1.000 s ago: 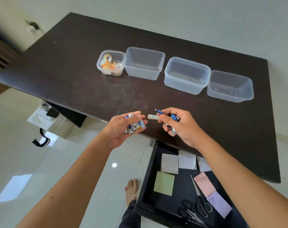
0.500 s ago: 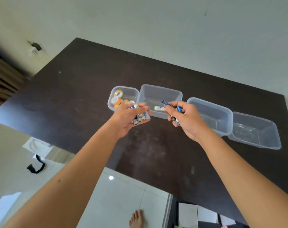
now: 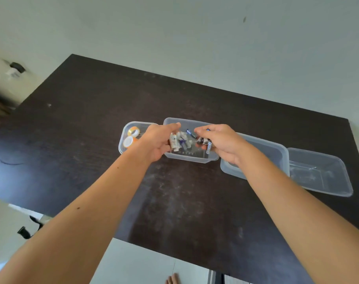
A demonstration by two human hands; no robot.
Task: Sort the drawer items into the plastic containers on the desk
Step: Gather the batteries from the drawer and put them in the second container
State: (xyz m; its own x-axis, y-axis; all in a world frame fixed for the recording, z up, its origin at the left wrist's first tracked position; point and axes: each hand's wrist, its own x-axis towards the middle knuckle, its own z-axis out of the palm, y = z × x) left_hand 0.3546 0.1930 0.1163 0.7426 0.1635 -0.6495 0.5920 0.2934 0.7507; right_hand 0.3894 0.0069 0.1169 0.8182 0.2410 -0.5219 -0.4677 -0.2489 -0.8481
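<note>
Over the second container from the left (image 3: 192,158) both hands are hovering together, left hand (image 3: 157,141) on its left side, right hand (image 3: 221,143) on its right, and the batteries (image 3: 184,140) are sitting directly under and between the fingers, so a release sends them straight down into that tub. Left hand's fingers are curling round a bunch of pale batteries, long axes running roughly upright in the palm; right hand's fingers are curling round a few dark and blue ones, also mostly upright, one blue one lying tilted between the hands. Some look loose or falling, too blurred to count; exact battery total I cannot tell. Both hands are about equally near the tub. Counting: four clear plastic containers in a row on the dark desk (image 3: 92,124); the small leftmost tub (image 3: 123,147) is holding tape rolls (image 3: 130,137), at least two showing; the third tub (image 3: 277,154) and the fourth tub (image 3: 328,177) are looking bare.
</note>
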